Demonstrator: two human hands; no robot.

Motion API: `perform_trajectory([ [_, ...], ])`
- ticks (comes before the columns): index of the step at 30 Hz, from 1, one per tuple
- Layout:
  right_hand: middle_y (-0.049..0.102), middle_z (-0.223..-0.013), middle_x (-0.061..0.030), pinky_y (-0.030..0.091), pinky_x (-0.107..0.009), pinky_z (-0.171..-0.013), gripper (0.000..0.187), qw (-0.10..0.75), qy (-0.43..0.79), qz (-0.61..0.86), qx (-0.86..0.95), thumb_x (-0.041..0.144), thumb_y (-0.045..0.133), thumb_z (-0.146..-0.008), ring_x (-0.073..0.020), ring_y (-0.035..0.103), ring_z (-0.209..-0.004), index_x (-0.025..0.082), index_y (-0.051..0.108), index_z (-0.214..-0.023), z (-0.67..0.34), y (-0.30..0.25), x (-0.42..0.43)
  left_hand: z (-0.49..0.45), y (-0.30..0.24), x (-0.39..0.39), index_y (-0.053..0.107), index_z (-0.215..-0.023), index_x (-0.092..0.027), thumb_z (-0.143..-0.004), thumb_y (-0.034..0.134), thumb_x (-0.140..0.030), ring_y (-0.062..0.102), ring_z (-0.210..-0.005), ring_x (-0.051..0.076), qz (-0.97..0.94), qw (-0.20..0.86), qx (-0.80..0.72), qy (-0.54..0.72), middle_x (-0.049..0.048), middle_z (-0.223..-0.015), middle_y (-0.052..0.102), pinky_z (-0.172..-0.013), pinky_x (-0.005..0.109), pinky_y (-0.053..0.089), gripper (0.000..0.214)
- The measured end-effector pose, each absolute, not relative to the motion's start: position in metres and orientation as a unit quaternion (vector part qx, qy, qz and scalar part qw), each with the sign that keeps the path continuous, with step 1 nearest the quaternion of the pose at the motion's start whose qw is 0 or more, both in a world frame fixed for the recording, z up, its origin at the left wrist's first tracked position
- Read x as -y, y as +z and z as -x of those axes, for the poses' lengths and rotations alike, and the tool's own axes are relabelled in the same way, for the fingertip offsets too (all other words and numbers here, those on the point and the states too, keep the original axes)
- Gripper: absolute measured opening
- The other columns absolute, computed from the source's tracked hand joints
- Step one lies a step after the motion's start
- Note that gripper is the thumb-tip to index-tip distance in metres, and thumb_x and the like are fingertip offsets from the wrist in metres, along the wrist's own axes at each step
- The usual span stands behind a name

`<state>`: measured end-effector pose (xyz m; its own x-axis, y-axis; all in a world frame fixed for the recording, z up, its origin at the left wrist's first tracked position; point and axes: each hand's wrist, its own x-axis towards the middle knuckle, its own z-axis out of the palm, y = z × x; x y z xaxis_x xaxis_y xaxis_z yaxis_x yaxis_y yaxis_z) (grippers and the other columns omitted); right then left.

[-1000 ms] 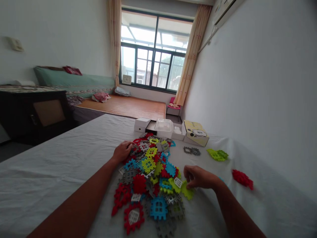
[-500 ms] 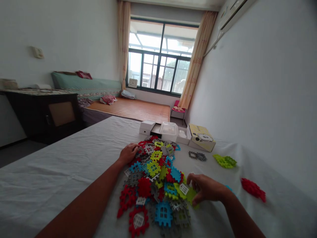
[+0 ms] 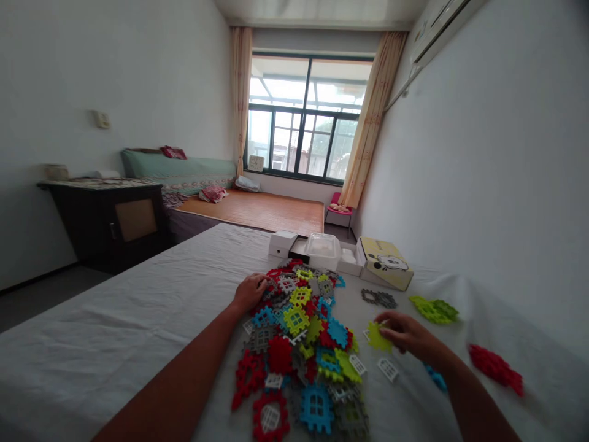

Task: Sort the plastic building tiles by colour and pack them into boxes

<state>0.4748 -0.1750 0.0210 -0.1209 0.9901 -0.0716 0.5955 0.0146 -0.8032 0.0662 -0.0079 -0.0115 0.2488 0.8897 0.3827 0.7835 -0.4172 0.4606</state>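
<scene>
A heap of interlocking plastic tiles [image 3: 294,319] in red, blue, grey and yellow-green lies on the white sheet before me. My left hand [image 3: 251,291] rests at the heap's upper left edge, fingers loosely bent over red and grey pieces. Right of the heap, my right hand [image 3: 405,333] pinches a solid yellow-green tile [image 3: 378,336] by its right side. Just beneath it a white window-lattice piece [image 3: 388,369] lies on the sheet. Another white lattice piece [image 3: 357,364] sits at the heap's right edge.
Sorted groups lie to the right: grey tiles [image 3: 379,298], yellow-green tiles [image 3: 433,309], red tiles [image 3: 496,368] and blue tiles [image 3: 435,377], partly behind my right arm. Behind the heap stand a white box [image 3: 281,243], a clear plastic container [image 3: 323,250] and a yellow box [image 3: 385,263].
My right hand has taken the yellow-green tile off the heap's right edge and moved right and away from me. A white lattice piece now lies apart on the sheet. My left hand stays at the heap.
</scene>
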Motion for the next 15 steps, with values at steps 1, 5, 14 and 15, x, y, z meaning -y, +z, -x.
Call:
perform_trajectory([
  [1,0.044,-0.059,0.0065,0.037,-0.021,-0.043,0.04,0.302,0.357,0.614,0.636,0.051,0.057,-0.075,-0.0091,0.043,-0.05,0.018,0.058,-0.097,-0.478,0.018,0.172,-0.066,-0.012,0.008,0.068,-0.098,-0.022,-0.088,0.039,-0.028,0.058,-0.103,0.018,-0.785,0.086,-0.533,0.304,0.0039,-0.11,0.066,-0.09,0.027,0.042,0.032],
  [5,0.055,-0.06,0.004,0.05,-0.026,-0.053,0.042,0.426,0.338,0.644,0.539,0.053,0.064,-0.066,-0.0116,0.054,-0.053,0.018,0.06,-0.088,-0.495,0.008,0.163,-0.066,-0.012,0.009,0.068,-0.098,-0.022,-0.088,0.039,-0.028,0.059,-0.102,0.018,-0.784,0.082,-0.533,0.308,0.0041,-0.109,0.066,-0.089,0.027,0.042,0.032],
  [14,0.068,-0.086,-0.0056,0.058,-0.031,-0.066,0.053,0.67,0.143,0.655,0.32,0.053,0.072,-0.053,-0.0193,0.065,-0.072,0.017,0.063,-0.091,-0.564,-0.012,0.155,-0.065,-0.013,0.005,0.068,-0.099,-0.022,-0.088,0.037,-0.031,0.059,-0.103,0.019,-0.79,0.083,-0.527,0.301,0.0046,-0.111,0.066,-0.089,0.029,0.043,0.035],
  [15,0.068,-0.084,-0.0061,0.058,-0.031,-0.064,0.054,0.67,0.118,0.669,0.3,0.056,0.069,-0.056,-0.0193,0.064,-0.07,0.017,0.062,-0.093,-0.569,-0.012,0.157,-0.065,-0.013,0.004,0.068,-0.1,-0.022,-0.088,0.036,-0.032,0.058,-0.103,0.019,-0.793,0.083,-0.525,0.299,0.0045,-0.111,0.066,-0.09,0.029,0.043,0.036],
])
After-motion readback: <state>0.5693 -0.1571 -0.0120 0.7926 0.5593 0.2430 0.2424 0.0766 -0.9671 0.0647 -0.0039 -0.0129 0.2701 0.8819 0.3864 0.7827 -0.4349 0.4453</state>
